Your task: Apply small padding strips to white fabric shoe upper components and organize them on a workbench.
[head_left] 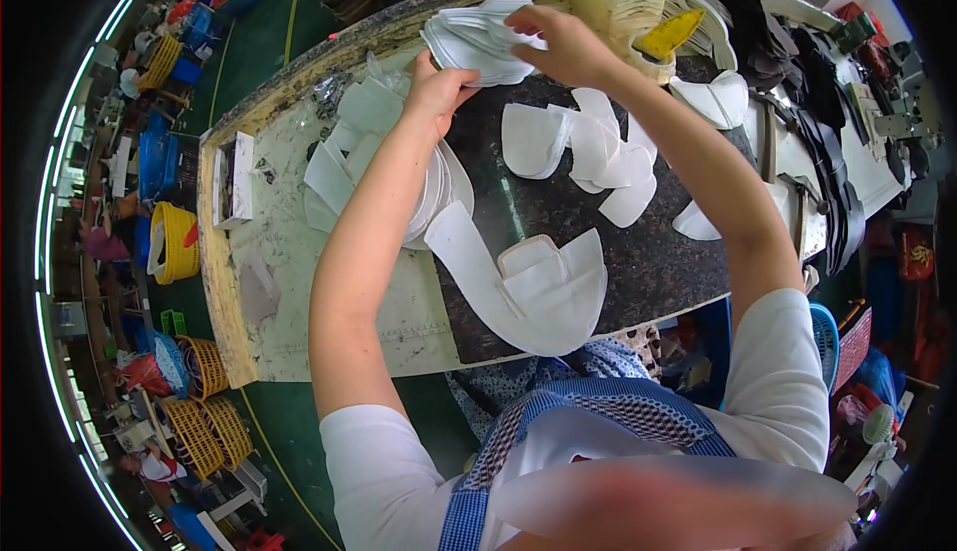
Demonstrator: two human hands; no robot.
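Note:
At the far side of the table lies a stack of thin white cut pieces (475, 38), its layers fanned at the edges. My left hand (435, 95) grips the stack's near left edge, thumb and fingers closed about it. Over the stack's right side, my right hand (568, 45) has its fingers bent but apart, with the tips at the upper layers. Nearer me lie white rounded pieces (533, 140), an overlapping group of white pieces (605, 157) and a long curved white piece (568, 317). Beside my left forearm is another pile of white pieces (439, 187), partly hidden by the arm.
A yellowed container (613, 3) with a yellow scoop-like piece (670, 35) stands at the back right. A small white box (234, 180) sits by the table's left edge. Dark strips (842, 182) hang at the right. Yellow baskets (177, 242) stand on the floor at left.

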